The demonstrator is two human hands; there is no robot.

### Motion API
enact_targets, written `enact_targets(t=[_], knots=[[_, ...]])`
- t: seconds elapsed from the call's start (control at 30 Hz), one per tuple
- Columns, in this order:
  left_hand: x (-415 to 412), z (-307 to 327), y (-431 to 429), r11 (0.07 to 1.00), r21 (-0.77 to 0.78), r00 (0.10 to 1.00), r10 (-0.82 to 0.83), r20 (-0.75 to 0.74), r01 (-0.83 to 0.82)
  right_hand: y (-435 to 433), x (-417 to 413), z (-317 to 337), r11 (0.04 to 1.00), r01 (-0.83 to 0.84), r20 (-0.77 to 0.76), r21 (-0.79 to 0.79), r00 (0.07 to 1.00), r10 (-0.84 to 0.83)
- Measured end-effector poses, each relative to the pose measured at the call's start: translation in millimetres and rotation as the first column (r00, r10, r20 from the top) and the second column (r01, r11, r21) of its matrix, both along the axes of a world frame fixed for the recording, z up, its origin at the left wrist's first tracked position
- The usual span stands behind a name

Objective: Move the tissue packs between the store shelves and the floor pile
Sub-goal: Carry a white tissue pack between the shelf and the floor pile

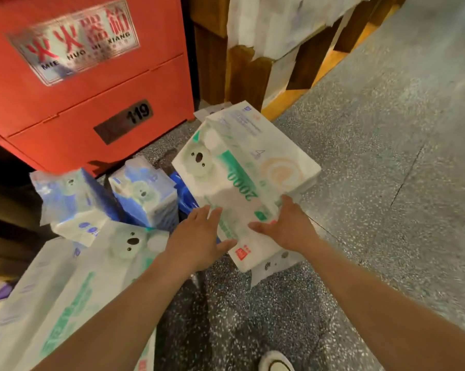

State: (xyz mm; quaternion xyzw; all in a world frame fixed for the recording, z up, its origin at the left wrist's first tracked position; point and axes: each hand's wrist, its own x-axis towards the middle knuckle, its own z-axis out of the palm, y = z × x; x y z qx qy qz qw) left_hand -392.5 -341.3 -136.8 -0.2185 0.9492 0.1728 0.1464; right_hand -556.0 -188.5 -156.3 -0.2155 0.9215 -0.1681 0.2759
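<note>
A large white tissue pack with green print and a koala face is tilted above the floor in the middle of the head view. My right hand grips its near end, fingers wrapped under the edge. My left hand lies against its near left side with fingers spread. Under it another white pack lies on the floor. Two blue koala packs stand to the left, and a big green-print pack lies at the lower left.
A red fire-extinguisher cabinet marked 119 stands on the floor at the upper left. Wooden shelves stocked with white tissue packs run along the top right. Grey speckled floor stretches to the right. My shoe shows at the bottom.
</note>
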Motion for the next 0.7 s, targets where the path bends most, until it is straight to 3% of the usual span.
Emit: enact_targets(t=[0.17,0.33,0.5,0.7], knots=[[8.3,31.8,-10.8,0.996,0.066,0.997,0.066,-0.033,-0.063,8.4,5.5,30.3,0.998,0.001,-0.036,-0.057,0.999,-0.003],[58.2,130.6,-43.1,0.940,0.167,0.932,0.324,-0.162,-0.298,26.4,22.9,130.6,0.995,-0.098,-0.054,0.007,0.994,0.098],[116.1,255.9,-63.1,0.872,0.220,0.874,0.469,-0.125,-0.437,43.3,56.3,280.8,0.973,-0.228,-0.020,-0.036,0.974,0.227],[201.1,428.8,-64.7,0.712,0.580,0.738,0.622,-0.262,-0.395,47.5,98.9,489.7,0.907,-0.396,0.020,-0.142,0.915,0.403]])
